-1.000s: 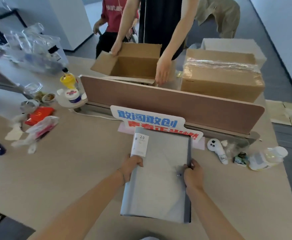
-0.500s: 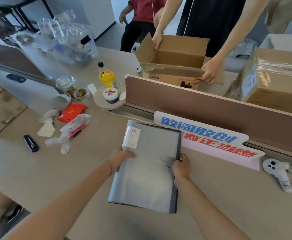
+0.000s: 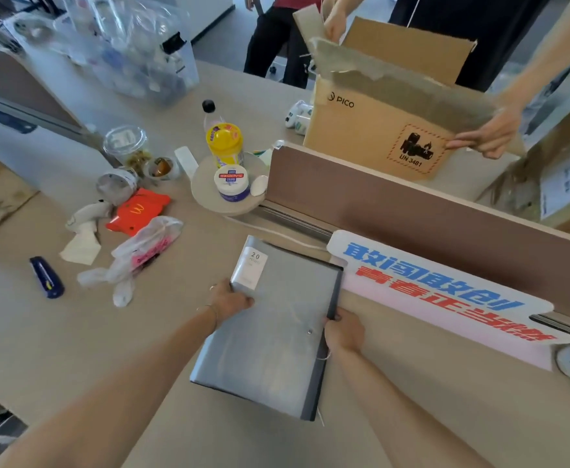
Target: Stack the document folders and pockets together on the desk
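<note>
Beige desk (image 3: 57, 349) carries a grey folder stack (image 3: 270, 332) near its middle, just before the brown divider (image 3: 411, 217); the left hand (image 3: 231, 300) grips its left edge and the right hand (image 3: 344, 332) grips its dark right edge. A white label (image 3: 250, 268) on the top corner reads "20", and the sign (image 3: 438, 295) beside it has blue and red Chinese characters. Behind the divider a cardboard box (image 3: 378, 136) shows "PICO" and "UN 3481"; toward the left edge lie a red McDonald's wrapper (image 3: 138, 211), a plastic bag (image 3: 141, 251) and a yellow-labelled bottle (image 3: 224, 140).

Both forearms bare, no sleeves visible. Left hand (image 3: 231, 300): thin bracelet (image 3: 212, 310) at wrist, ring on one finger. Right hand (image 3: 344, 329): nothing worn.
</note>
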Demonstrator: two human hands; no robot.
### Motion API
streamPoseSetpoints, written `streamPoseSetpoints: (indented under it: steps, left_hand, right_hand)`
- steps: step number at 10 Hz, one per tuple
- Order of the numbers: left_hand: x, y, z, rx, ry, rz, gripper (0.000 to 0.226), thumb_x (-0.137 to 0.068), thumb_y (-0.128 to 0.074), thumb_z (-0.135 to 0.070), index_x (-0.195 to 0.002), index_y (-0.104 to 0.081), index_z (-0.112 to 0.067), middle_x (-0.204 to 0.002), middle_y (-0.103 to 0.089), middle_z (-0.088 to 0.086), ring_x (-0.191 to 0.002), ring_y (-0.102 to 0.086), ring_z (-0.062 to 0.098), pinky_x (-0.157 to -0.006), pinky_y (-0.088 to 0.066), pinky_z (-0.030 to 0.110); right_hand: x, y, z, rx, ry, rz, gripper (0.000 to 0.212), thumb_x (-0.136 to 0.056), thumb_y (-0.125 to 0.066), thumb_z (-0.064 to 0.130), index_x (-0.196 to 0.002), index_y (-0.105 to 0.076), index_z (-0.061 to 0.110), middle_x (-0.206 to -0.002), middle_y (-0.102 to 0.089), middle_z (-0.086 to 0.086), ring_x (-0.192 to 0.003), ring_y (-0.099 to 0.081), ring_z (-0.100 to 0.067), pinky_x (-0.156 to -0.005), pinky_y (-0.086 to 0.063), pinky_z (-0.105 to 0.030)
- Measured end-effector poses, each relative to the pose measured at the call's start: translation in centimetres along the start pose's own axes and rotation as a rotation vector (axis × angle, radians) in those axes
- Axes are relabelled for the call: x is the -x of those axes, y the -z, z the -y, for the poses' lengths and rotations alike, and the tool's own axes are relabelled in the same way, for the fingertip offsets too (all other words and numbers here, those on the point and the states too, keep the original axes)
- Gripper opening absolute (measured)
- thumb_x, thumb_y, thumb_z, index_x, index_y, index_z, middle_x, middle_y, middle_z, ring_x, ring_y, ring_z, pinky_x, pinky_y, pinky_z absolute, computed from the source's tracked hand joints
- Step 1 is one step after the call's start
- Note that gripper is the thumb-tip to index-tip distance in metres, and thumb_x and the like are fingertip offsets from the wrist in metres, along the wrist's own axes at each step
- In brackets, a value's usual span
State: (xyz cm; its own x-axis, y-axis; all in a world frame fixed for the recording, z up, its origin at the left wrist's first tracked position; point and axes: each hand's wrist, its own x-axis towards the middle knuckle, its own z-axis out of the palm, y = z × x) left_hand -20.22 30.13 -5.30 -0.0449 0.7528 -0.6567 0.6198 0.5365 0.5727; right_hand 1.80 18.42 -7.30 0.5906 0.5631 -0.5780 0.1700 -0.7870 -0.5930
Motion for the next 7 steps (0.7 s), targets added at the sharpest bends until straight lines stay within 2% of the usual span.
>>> streamPoseSetpoints:
  steps: [1,2,3,4,5,6,7]
  left_hand:
    - [-1.0,-0.6,0.5,-0.085,-0.013,-0.056,0.043,-0.067,-0.077,-0.022,-0.108,-0.066,-0.016,-0.111,-0.068,0.010,-0.101,-0.065,0.027,-0.079,-0.050,0.030]
    - [-0.8,-1.2,0.0,-0.167,-0.033,-0.099,0.038,-0.073,-0.075,-0.022,-0.108,-0.061,-0.017,-0.109,-0.061,0.008,-0.104,-0.060,0.029,-0.081,-0.049,0.032]
    - [-0.6,-1.7,0.0,-0.214,-0.049,-0.131,0.041,-0.077,-0.070,-0.022,-0.114,-0.055,-0.014,-0.106,-0.051,0.008,-0.102,-0.058,0.033,-0.078,-0.044,0.033]
    - [0.5,-1.7,-0.3,-0.298,-0.069,-0.159,0.047,-0.077,-0.066,-0.024,-0.120,-0.051,-0.014,-0.109,-0.053,0.011,-0.103,-0.060,0.037,-0.081,-0.048,0.037]
    - [1.6,-1.8,-1.0,-0.391,-0.117,-0.222,0.058,-0.076,-0.064,-0.023,-0.131,-0.045,-0.017,-0.112,-0.054,0.015,-0.110,-0.058,0.041,-0.091,-0.050,0.044]
    - [3.8,-1.5,-1.9,-0.393,-0.191,-0.311,0.070,-0.079,-0.064,-0.020,-0.145,-0.038,-0.019,-0.125,-0.054,0.017,-0.119,-0.055,0.042,-0.096,-0.048,0.047]
    - [6.3,-2.0,-4.0,-0.101,-0.291,-0.366,0.068,-0.085,-0.061,-0.010,-0.149,-0.040,-0.020,-0.132,-0.053,0.018,-0.124,-0.052,0.039,-0.102,-0.047,0.045]
  right_hand:
    - [-0.8,-0.4,-0.3,0.094,0.007,0.019,0.015,-0.080,-0.067,0.024,-0.087,-0.073,0.011,-0.094,-0.076,-0.009,-0.093,-0.070,-0.033,-0.071,-0.050,-0.031]
    - [-1.4,-0.1,-0.1,0.219,0.047,0.034,0.024,-0.084,-0.067,0.027,-0.094,-0.071,0.006,-0.103,-0.074,-0.014,-0.099,-0.069,-0.034,-0.072,-0.046,-0.031]
    - [-2.0,1.1,0.4,0.405,0.127,0.026,0.032,-0.086,-0.068,0.034,-0.101,-0.069,0.007,-0.108,-0.073,-0.014,-0.102,-0.069,-0.034,-0.077,-0.049,-0.033]
    - [-2.0,2.6,0.9,0.515,0.194,0.048,0.026,-0.088,-0.066,0.034,-0.099,-0.069,0.011,-0.105,-0.074,-0.011,-0.099,-0.070,-0.031,-0.076,-0.051,-0.033]
    - [-1.4,3.7,1.0,0.499,0.234,0.062,0.018,-0.088,-0.061,0.028,-0.092,-0.071,0.014,-0.098,-0.074,-0.007,-0.094,-0.070,-0.029,-0.072,-0.051,-0.030]
    - [0.0,5.1,0.7,0.396,0.254,0.078,0.023,-0.087,-0.055,0.024,-0.088,-0.077,0.017,-0.093,-0.076,-0.003,-0.092,-0.071,-0.027,-0.079,-0.057,-0.034]
    - [1.8,6.4,0.9,0.153,0.323,0.073,0.023,-0.089,-0.059,0.021,-0.100,-0.079,0.022,-0.104,-0.077,0.003,-0.100,-0.070,-0.019,-0.088,-0.052,-0.028]
